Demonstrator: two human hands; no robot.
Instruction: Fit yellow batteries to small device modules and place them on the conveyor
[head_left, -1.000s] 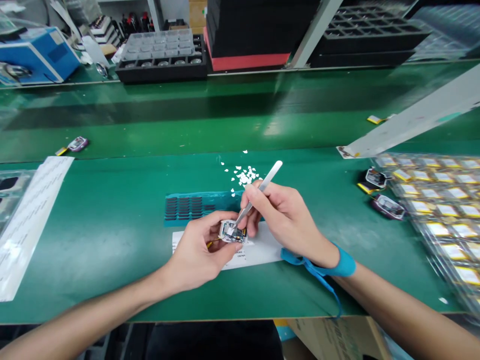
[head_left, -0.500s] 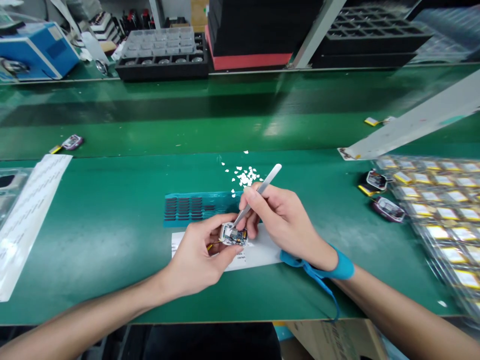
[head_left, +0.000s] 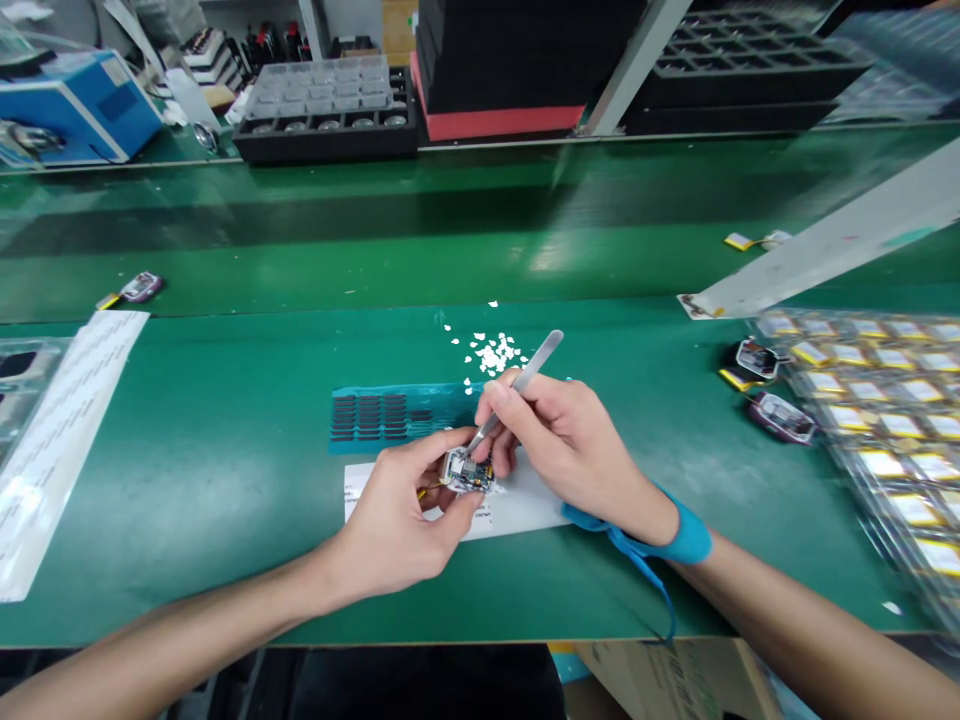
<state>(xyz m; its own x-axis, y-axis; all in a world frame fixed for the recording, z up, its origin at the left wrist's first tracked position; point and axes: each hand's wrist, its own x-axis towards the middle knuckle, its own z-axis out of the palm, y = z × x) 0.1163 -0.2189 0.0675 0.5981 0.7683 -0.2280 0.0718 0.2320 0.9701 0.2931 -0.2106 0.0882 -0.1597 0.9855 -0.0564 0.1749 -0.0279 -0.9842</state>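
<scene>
On a green workbench (head_left: pixel 225 430), a person's left hand (head_left: pixel 401 510) pinches a small, white-rimmed electronic device (head_left: pixel 471 474), circuit board exposed, between thumb and fingers above a white printed paper sheet (head_left: pixel 525 512). The right hand (head_left: pixel 562 430) is closed around slim, silver metal tweezers (head_left: pixel 541 352), their tips at the board's far edge, too small to tell whether together. Work on this uncovered unit looks under way, not finished; loose white flakes (head_left: pixel 495 352) and a part-filled teal film (head_left: pixel 456 398) of dark strips suggest more remains.
</scene>
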